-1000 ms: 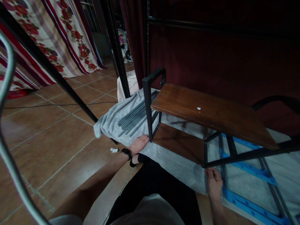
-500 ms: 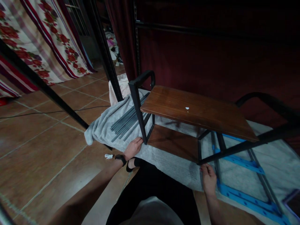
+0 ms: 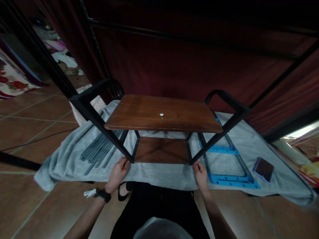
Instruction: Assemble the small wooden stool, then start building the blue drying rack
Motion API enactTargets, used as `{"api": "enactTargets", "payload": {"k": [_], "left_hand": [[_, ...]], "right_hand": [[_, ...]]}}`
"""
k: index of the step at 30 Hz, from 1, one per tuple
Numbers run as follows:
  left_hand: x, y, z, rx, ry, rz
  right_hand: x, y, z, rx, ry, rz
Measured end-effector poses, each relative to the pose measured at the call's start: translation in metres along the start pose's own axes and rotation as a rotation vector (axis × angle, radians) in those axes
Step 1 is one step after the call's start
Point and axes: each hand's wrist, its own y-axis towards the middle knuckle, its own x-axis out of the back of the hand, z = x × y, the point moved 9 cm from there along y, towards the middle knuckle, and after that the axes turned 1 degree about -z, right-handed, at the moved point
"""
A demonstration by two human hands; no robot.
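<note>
Standing upright, the wooden rack [image 3: 161,121] runs lengthwise left to right

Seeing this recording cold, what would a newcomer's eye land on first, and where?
Probably the two-tier wooden shelf in the centre, with the left hand and right hand at its bottom front corners. Next, likely the bright blue bars on the grey blanket to its right, then the grey rods to its left.
</note>
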Motion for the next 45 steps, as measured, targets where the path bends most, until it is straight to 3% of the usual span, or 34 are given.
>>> {"api": "enactTargets", "payload": {"k": [8,12,45], "left_hand": [[-0.013,0.005,0.037,0.159,-0.077,0.032],[-0.016,0.005,0.044,0.236,-0.153,0.057],[-0.008,-0.011,0.007,0.107,-0.067,-0.069]], "right_hand": [[-0.003,0.003,0.001,-0.023,0.034,-0.021],[-0.003,0.003,0.002,-0.034,0.059,-0.022],[-0.001,-0.002,-0.001,-0.1,0.047,0.075]]}}
